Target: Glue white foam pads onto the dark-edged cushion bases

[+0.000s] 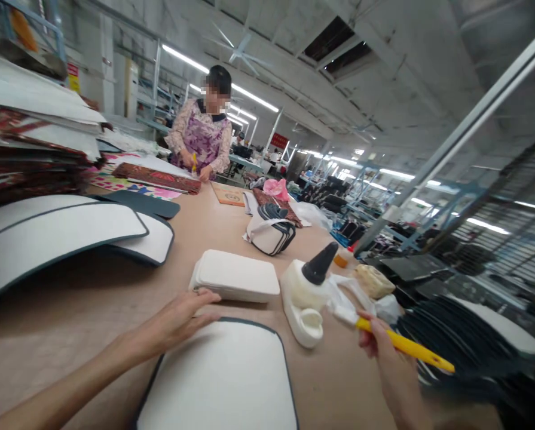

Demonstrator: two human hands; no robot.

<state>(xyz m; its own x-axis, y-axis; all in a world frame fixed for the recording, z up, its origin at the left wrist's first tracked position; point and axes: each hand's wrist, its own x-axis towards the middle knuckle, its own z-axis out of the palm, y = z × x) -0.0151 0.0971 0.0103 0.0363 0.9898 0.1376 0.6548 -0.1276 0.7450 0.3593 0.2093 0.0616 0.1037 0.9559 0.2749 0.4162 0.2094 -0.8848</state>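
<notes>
A: Head cam, L side first. What's my left hand doing?

B: My L is open, fingers flat, resting on the top edge of the white panel w/ dark trim, right in front of me on the table. Just past my fingertips sits a stack of white pads, near but can't tell if touching.

A: And R?

B: My right hand is closed round a yellow-handled brush, handle pointing out to the R, bristle end pointing L toward the glue bottle. Bottle's white, black cone tip, just L of the brush head, btw my two hands. A white dish lies under it, touching.

A: Further out?

B: Beyond the pads, a bundle of white pieces w/ dark edges. Far L of my L hand, big white curved panels overlap. Past the bottle, a crumpled plastic bag. Across the table a person in a floral top stands, hands on patterned sheets.
</notes>
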